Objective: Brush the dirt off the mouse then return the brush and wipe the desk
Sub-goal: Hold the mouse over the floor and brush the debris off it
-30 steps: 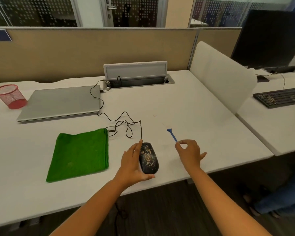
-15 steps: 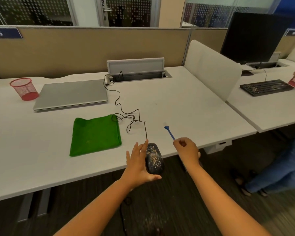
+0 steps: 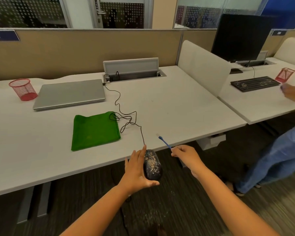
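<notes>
Left hand (image 3: 136,169) holding a dirty black mouse (image 3: 152,165) off the desk (image 3: 177,108) edge, right hand (image 3: 186,155) pinching a blue brush (image 3: 164,141)

Two bare forearms, no sleeves; left hand (image 3: 136,171), right hand (image 3: 186,155)

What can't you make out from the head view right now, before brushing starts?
- Mouse underside and left flank: hidden by the left hand in the head view.
- Brush handle end: covered by the right hand pinching it; bristle tip too small and blurred.
- Partition label: cut off by the left edge.
- Dirt on the green cloth: too faint to judge.
</notes>
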A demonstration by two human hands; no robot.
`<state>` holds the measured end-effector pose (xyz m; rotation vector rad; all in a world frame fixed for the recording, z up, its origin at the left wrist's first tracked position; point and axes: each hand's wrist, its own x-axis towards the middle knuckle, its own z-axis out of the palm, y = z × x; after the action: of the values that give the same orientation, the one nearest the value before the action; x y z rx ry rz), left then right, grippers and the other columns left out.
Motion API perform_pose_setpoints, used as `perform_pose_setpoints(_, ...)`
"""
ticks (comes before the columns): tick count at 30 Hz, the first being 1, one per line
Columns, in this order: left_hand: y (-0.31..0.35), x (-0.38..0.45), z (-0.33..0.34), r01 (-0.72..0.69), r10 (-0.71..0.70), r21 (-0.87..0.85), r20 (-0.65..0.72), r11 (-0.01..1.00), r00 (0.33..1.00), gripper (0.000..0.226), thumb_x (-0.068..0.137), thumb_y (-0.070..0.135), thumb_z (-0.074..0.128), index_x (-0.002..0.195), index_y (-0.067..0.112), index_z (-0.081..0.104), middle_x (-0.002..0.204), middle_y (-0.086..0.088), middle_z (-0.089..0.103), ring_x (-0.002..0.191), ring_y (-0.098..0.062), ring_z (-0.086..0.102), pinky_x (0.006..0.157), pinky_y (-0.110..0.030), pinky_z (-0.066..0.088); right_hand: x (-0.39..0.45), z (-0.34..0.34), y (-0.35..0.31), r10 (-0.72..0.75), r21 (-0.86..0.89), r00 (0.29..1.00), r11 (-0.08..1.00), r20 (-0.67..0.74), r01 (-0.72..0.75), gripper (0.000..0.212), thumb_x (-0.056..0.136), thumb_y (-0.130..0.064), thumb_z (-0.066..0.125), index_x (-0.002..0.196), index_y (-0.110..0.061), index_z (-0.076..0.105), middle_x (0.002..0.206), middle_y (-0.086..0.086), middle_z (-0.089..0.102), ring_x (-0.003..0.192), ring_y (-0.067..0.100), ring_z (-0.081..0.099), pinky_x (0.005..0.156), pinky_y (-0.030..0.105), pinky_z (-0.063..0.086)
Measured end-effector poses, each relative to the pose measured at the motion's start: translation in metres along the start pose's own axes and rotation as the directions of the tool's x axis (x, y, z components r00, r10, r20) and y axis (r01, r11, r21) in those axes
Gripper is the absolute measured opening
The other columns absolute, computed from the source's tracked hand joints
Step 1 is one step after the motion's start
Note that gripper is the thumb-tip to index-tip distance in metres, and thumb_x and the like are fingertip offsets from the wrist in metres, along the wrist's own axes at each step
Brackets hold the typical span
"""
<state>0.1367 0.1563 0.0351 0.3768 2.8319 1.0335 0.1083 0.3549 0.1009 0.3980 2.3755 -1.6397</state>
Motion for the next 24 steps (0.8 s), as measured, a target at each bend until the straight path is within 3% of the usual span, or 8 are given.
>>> perform_pose_setpoints(7, 0.007, -0.012, -0.002, 0.016, -0.017, -0.049, -0.015, 0.999, 1.0, 0.128, 0.053, 0.06, 0.077, 0.125, 0.053, -0.029, 0.152, 0.004, 0.007, 0.14, -0.018, -0.001, 0.111, -0.051, -0.005, -0.009, 0.0, -0.006, -0.002, -0.041, 1.0, 0.999, 0.023, 0.003, 0.015, 0.087, -0.024, 0.06, 0.076, -0.015, 0.065, 0.085, 0.002, 0.064, 0.084, 0.01, 0.056, 0.065, 0.017, 0.037)
perform_pose_setpoints(12, 0.019, -0.014, 0.001, 0.028, -0.033, -0.093, -0.049, 0.995, 0.998, 0.129, 0.052, 0.057, 0.079, 0.126, 0.053, -0.026, 0.149, 0.004, 0.014, 0.138, -0.016, 0.012, 0.111, -0.051, -0.004, -0.003, -0.009, -0.016, -0.042, -0.015, 0.999, 0.999, 0.021, 0.042, 0.019, 0.086, -0.022, 0.063, 0.067, -0.016, 0.063, 0.091, 0.004, 0.066, 0.085, 0.01, 0.055, 0.067, 0.014, 0.037)
perform_pose_setpoints(16, 0.029, -0.012, 0.008, 0.032, -0.04, -0.106, -0.074, 0.994, 0.996, 0.128, 0.052, 0.057, 0.079, 0.127, 0.053, -0.025, 0.149, 0.005, 0.013, 0.138, -0.015, 0.012, 0.111, -0.05, -0.005, 0.0, -0.023, -0.012, -0.04, -0.009, 0.997, 0.999, 0.071, 0.041, 0.008, 0.083, -0.021, 0.066, 0.08, -0.014, 0.069, 0.087, 0.0, 0.067, 0.086, 0.009, 0.058, 0.07, 0.016, 0.041)
perform_pose_setpoints(20, 0.043, -0.018, 0.02, 0.042, -0.055, -0.136, -0.094, 0.99, 0.994, 0.129, 0.051, 0.055, 0.081, 0.129, 0.053, -0.023, 0.15, 0.007, 0.012, 0.139, -0.015, 0.011, 0.109, -0.047, -0.009, 0.001, -0.042, -0.001, 0.005, 0.005, 0.993, 1.0, 0.114, -0.006, 0.013, 0.082, -0.024, 0.068, 0.089, -0.014, 0.071, 0.094, 0.001, 0.07, 0.092, 0.009, 0.06, 0.083, 0.026, 0.041)
perform_pose_setpoints(22, 0.051, -0.022, 0.025, 0.056, -0.067, -0.13, -0.087, 0.99, 0.994, 0.129, 0.052, 0.054, 0.081, 0.128, 0.052, -0.023, 0.15, 0.007, 0.012, 0.139, -0.015, 0.01, 0.108, -0.044, -0.01, 0.003, -0.05, 0.002, 0.035, 0.036, 0.993, 0.999, 0.111, -0.039, 0.014, 0.081, -0.026, 0.068, 0.091, -0.015, 0.07, 0.096, 0.0, 0.069, 0.093, 0.009, 0.059, 0.081, 0.024, 0.039)
perform_pose_setpoints(24, 0.057, -0.025, 0.029, 0.07, -0.081, -0.131, -0.081, 0.989, 0.993, 0.128, 0.053, 0.052, 0.082, 0.127, 0.052, -0.023, 0.15, 0.006, 0.012, 0.138, -0.016, 0.009, 0.108, -0.043, -0.01, 0.003, -0.058, 0.001, 0.061, 0.074, 0.991, 0.995, 0.118, -0.07, 0.016, 0.081, -0.026, 0.069, 0.092, -0.014, 0.07, 0.094, -0.001, 0.068, 0.091, 0.009, 0.059, 0.069, 0.02, 0.039)
